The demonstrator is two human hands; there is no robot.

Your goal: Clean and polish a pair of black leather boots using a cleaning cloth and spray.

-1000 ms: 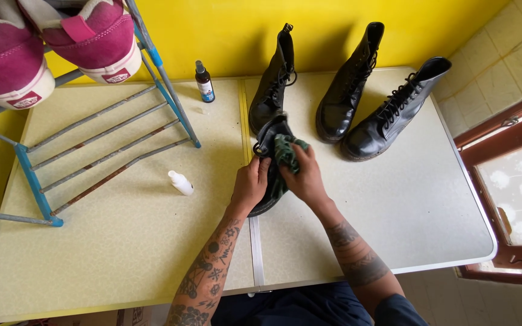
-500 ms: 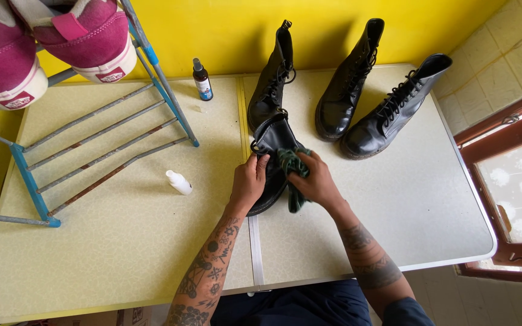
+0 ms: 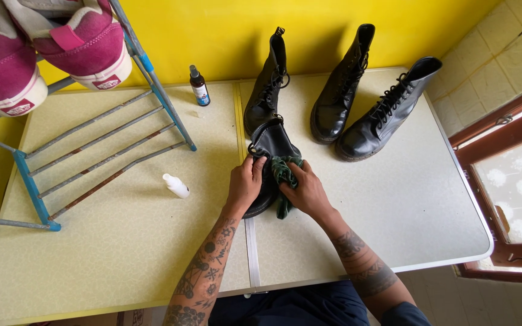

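Glossy leather boot (image 3: 270,145), crumpled green cloth (image 3: 283,172)

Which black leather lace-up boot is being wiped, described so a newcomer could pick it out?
On the pale folding table, four black leather lace-up boots sit near the yellow wall. The wiped boot is nearest the person, lying on the centre seam. Alone, it is held by the left hand, the right hand pressing a green cloth against it.

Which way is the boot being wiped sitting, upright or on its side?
On its side. The boot lies flat across the table, left hand steadying it, right hand pressing the green cloth against it.
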